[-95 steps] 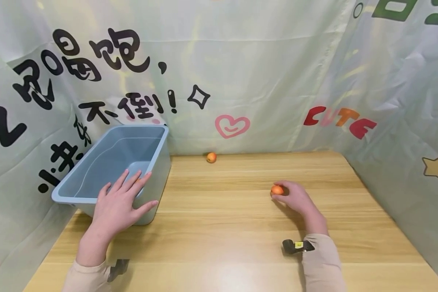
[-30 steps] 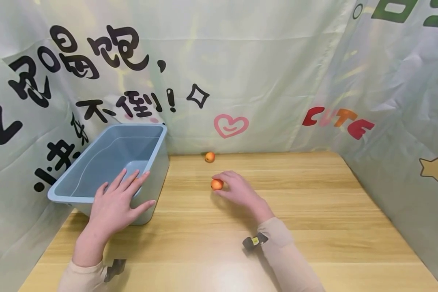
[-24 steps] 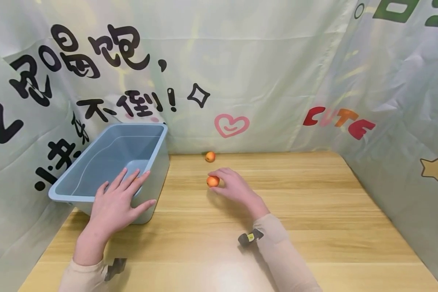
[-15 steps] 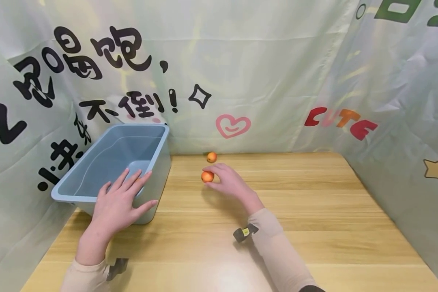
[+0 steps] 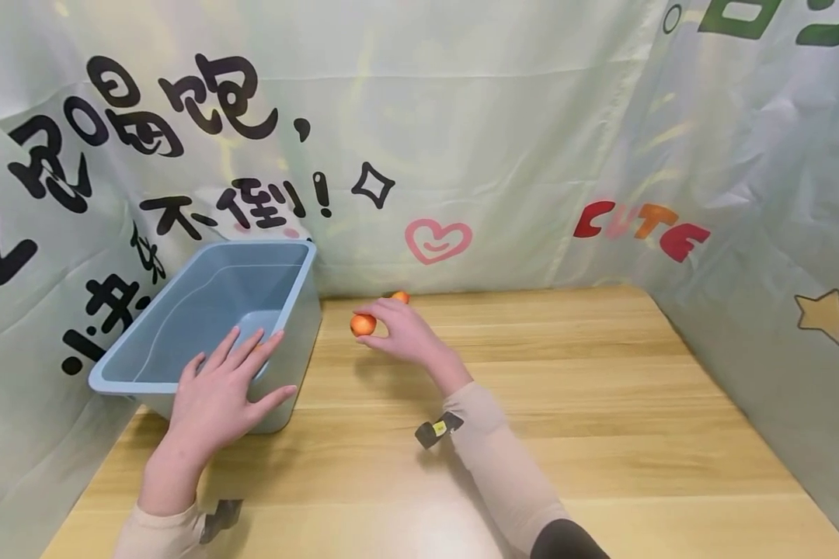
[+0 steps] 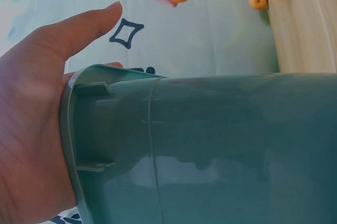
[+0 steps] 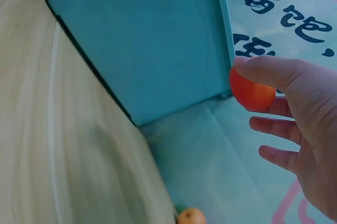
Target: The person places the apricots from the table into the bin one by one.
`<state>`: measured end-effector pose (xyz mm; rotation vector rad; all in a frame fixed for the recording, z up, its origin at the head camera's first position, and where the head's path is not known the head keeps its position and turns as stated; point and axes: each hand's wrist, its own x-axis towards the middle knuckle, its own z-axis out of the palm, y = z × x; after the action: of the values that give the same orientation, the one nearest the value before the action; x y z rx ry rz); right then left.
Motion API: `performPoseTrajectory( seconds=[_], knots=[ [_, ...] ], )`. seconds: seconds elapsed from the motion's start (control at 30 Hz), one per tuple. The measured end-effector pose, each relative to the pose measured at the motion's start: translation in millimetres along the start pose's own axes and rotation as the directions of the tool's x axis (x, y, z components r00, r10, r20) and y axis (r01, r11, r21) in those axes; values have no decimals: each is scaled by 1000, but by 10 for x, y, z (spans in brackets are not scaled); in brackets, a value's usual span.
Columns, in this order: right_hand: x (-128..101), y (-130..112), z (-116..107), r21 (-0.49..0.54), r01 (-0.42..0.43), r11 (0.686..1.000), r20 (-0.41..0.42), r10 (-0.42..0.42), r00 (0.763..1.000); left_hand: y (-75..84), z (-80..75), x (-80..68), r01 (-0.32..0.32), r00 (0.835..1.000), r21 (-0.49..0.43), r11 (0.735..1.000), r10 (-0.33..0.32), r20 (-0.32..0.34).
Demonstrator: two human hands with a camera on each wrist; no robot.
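A: Where's the fruit (image 5: 363,324) right now?

B: In the right hand (image 5: 400,335), pinched between thumb and fingertips, held above the desk (image 5: 601,404). The right wrist view shows the thumb curled on top of it and the other fingers (image 7: 274,126) spread loosely below.

A: And which way is the bin (image 5: 210,326) from it?

B: To the person's left, near but apart. The fruit sits just beside the bin's right wall, about level with the rim, not over the opening. The fruit is round, so there's no long axis to speak of.

A: What's the left hand (image 5: 220,392) doing?

B: It lies on the bin's near corner, fingers straight and fanned across the rim, thumb down the outer wall. The left wrist view shows the palm against the rim; nothing is gripped.

A: Anything in the bin?

B: What shows of the floor is bare; the near part is hidden behind the wall and the hand.

A: Other fruit?

B: A second one (image 5: 401,296) rests on the desk at the back, against the curtain (image 5: 503,155), just beyond the right hand.
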<state>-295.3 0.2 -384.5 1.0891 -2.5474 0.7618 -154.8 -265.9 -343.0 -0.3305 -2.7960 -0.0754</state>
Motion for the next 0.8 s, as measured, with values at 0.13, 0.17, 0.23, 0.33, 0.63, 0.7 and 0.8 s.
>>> performPoseTrajectory(
  seconds=[0.13, 0.17, 0.23, 0.33, 0.63, 0.7, 0.8],
  knots=[
    [69, -53, 22, 8, 5, 1000, 2, -5, 1000, -6, 1, -16, 0, 1000, 4, 1000, 0, -10],
    [83, -67, 22, 14, 4, 1000, 1, -4, 1000, -6, 3, -17, -1, 1000, 6, 1000, 1, -10],
    [116, -96, 15, 28, 6, 1000, -3, -5, 1000, -5, 3, -15, -1, 1000, 8, 1000, 1, -9],
    [175, -144, -4, 38, 11, 999, -3, -11, 1000, -5, 1, -11, 1, 1000, 8, 1000, -1, -3],
    [381, -280, -72, 36, 76, 996, -14, -76, 997, -6, 0, -6, 5, 1000, 15, 1000, -5, 2],
    [425, -298, -79, 31, 86, 996, -10, -86, 996, -6, 3, -7, 3, 1000, 17, 1000, -2, -3],
    [497, -321, -80, 30, 97, 995, -4, -97, 995, -7, 6, -7, -3, 1000, 19, 1000, 4, -15]
  ],
)
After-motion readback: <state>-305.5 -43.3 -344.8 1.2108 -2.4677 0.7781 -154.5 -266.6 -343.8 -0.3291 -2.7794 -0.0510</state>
